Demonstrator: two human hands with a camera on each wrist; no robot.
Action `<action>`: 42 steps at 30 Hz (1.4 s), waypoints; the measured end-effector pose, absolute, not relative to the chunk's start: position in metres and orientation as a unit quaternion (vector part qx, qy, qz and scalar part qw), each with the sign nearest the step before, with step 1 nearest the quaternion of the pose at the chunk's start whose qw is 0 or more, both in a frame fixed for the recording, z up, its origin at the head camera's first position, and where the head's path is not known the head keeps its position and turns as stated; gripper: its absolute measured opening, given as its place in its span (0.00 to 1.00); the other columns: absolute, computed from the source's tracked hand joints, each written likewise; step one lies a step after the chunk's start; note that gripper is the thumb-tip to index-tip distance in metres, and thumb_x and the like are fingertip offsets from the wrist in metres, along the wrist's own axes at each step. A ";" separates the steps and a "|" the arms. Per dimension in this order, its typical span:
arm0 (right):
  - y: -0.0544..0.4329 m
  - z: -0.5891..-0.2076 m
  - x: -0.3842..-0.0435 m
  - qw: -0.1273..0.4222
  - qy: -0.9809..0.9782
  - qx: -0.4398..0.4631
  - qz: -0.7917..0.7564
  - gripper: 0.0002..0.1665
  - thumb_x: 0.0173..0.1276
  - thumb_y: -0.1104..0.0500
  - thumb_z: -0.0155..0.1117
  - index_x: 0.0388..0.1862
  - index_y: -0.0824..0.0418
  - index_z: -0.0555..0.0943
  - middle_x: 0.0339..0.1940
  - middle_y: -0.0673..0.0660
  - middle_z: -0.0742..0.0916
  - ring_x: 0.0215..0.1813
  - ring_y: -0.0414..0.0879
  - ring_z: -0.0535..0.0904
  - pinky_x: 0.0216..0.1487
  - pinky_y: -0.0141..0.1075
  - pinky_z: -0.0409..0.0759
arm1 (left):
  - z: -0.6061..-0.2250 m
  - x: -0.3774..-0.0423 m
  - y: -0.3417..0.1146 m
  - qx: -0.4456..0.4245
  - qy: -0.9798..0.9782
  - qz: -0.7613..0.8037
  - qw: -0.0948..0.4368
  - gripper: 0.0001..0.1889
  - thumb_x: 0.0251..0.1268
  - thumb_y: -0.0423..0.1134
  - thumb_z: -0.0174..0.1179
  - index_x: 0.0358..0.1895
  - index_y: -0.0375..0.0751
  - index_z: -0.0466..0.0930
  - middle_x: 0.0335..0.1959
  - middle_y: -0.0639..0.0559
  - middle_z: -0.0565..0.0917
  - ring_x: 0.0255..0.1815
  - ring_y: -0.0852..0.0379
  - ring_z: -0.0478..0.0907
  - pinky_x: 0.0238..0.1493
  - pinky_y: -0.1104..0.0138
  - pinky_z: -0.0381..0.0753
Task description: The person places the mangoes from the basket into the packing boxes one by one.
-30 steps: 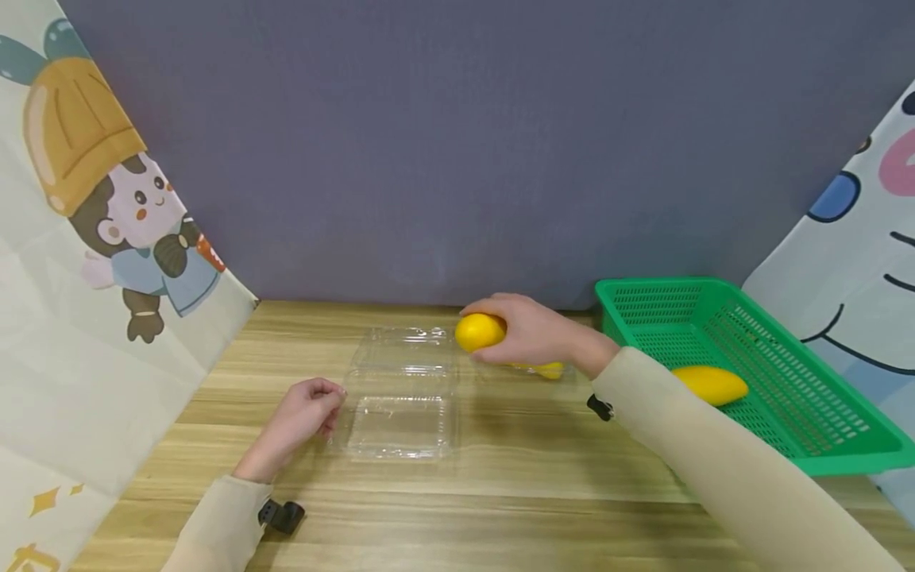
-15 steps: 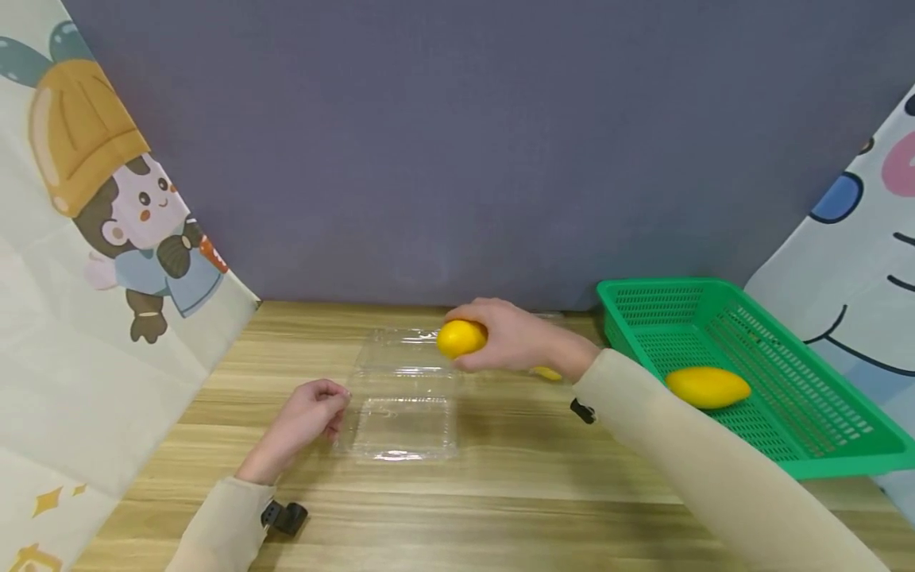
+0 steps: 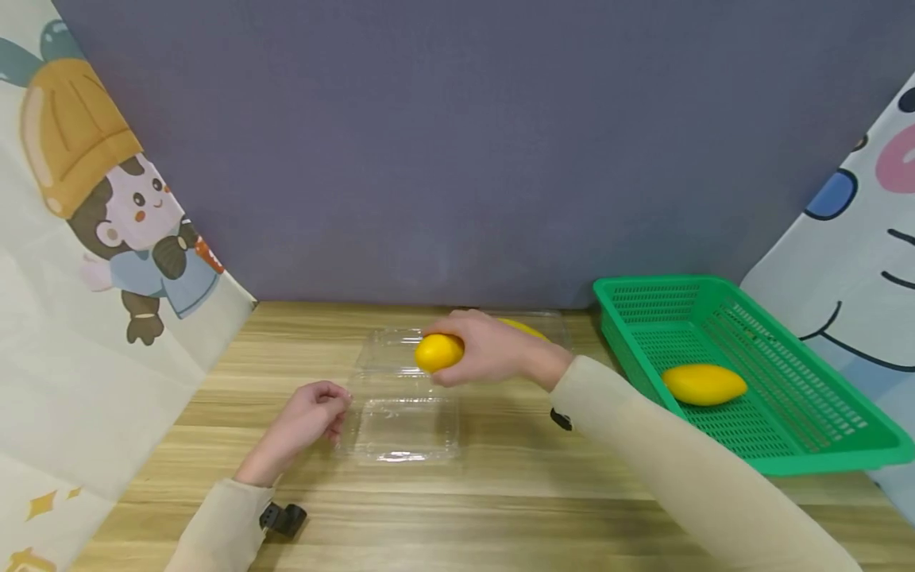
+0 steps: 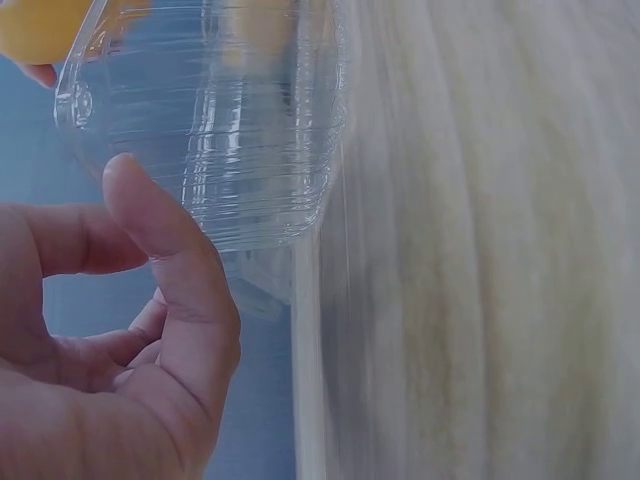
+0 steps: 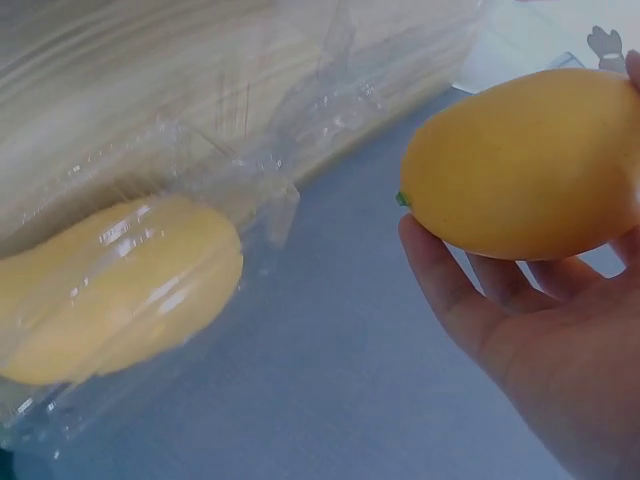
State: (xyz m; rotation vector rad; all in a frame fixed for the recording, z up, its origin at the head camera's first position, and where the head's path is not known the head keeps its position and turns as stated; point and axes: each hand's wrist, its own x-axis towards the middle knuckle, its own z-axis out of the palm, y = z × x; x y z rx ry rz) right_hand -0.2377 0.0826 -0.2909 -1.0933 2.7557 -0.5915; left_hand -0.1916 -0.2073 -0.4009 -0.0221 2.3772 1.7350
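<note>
My right hand [image 3: 486, 347] grips a yellow mango [image 3: 439, 353] above the back half of an opened clear plastic clamshell box [image 3: 407, 425]. In the right wrist view the fingers curl under the mango [image 5: 520, 165], whose small green stem end shows. My left hand [image 3: 307, 417] stays at the left edge of that box. Its fingers bend loosely, and in the left wrist view the thumb tip lies at the edge of the box [image 4: 220, 130]; whether they touch is hard to tell. A second clear box holds another mango [image 5: 130, 285], partly hidden behind my right hand in the head view.
At the right stands a green perforated basket [image 3: 843, 465] with one mango [image 3: 704, 384] in it. A grey panel [image 3: 429, 159] rises behind the wooden table [image 3: 400, 516]. Printed cloths hang on both sides.
My right hand has carried the mango left and slightly toward me, from beside the opened box to over it. The left hand has hardly moved.
</note>
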 end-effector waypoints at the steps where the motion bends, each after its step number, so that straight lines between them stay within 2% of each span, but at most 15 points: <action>1: 0.082 -0.293 -0.237 0.062 0.909 -0.363 -0.196 0.35 0.53 0.39 0.65 0.62 0.42 0.72 0.51 0.39 0.77 0.48 0.39 0.69 0.42 0.34 0.73 | -0.401 -0.191 -0.207 -0.007 0.803 0.588 0.101 0.12 0.67 0.30 0.47 0.47 0.23 0.70 0.30 0.38 0.74 0.25 0.51 0.73 0.24 0.63 0.79; 7: 0.076 -0.302 -0.235 0.060 0.902 -0.381 -0.193 0.32 0.53 0.40 0.65 0.59 0.43 0.74 0.55 0.40 0.76 0.52 0.39 0.69 0.43 0.34 0.74 | -0.401 -0.191 -0.206 -0.003 0.798 0.593 0.106 0.12 0.67 0.30 0.46 0.47 0.23 0.70 0.30 0.38 0.74 0.25 0.52 0.72 0.24 0.64 0.79; 14: 0.066 -0.309 -0.235 0.058 0.898 -0.385 -0.204 0.34 0.53 0.42 0.65 0.60 0.46 0.74 0.54 0.42 0.78 0.49 0.38 0.71 0.43 0.34 0.74 | -0.401 -0.190 -0.205 -0.008 0.799 0.593 0.102 0.11 0.67 0.30 0.48 0.47 0.24 0.70 0.30 0.38 0.75 0.25 0.51 0.73 0.24 0.64 0.79; 21: 0.058 -0.316 -0.233 0.067 0.897 -0.388 -0.203 0.38 0.52 0.41 0.66 0.64 0.48 0.72 0.57 0.45 0.77 0.52 0.40 0.71 0.46 0.34 0.74 | -0.401 -0.190 -0.205 -0.009 0.801 0.591 0.099 0.12 0.67 0.31 0.50 0.46 0.24 0.70 0.31 0.38 0.75 0.25 0.51 0.73 0.24 0.63 0.80; 30: 0.050 -0.326 -0.228 0.082 0.892 -0.394 -0.205 0.37 0.52 0.42 0.67 0.62 0.49 0.73 0.58 0.46 0.77 0.52 0.40 0.71 0.46 0.34 0.73 | -0.401 -0.189 -0.203 -0.010 0.802 0.590 0.098 0.11 0.67 0.30 0.48 0.46 0.24 0.70 0.31 0.37 0.75 0.25 0.51 0.73 0.23 0.64 0.79; 33: 0.047 -0.330 -0.225 0.084 0.895 -0.390 -0.198 0.38 0.52 0.41 0.67 0.62 0.48 0.73 0.56 0.45 0.77 0.50 0.40 0.71 0.43 0.33 0.74 | -0.400 -0.189 -0.203 -0.011 0.801 0.590 0.100 0.11 0.67 0.30 0.48 0.46 0.24 0.70 0.31 0.37 0.75 0.25 0.52 0.72 0.24 0.64 0.79; 39: 0.042 -0.338 -0.223 0.080 0.899 -0.393 -0.175 0.38 0.51 0.39 0.67 0.62 0.46 0.74 0.46 0.44 0.77 0.42 0.39 0.70 0.35 0.32 0.73 | -0.399 -0.189 -0.202 -0.011 0.801 0.591 0.099 0.11 0.66 0.30 0.48 0.46 0.24 0.70 0.32 0.37 0.75 0.25 0.52 0.72 0.24 0.64 0.79; 42: 0.040 -0.343 -0.222 0.079 0.900 -0.399 -0.160 0.38 0.50 0.38 0.67 0.61 0.46 0.74 0.43 0.44 0.77 0.40 0.39 0.70 0.34 0.31 0.73 | -0.399 -0.189 -0.202 -0.012 0.800 0.591 0.101 0.11 0.66 0.30 0.49 0.46 0.24 0.70 0.31 0.37 0.75 0.25 0.52 0.72 0.24 0.64 0.79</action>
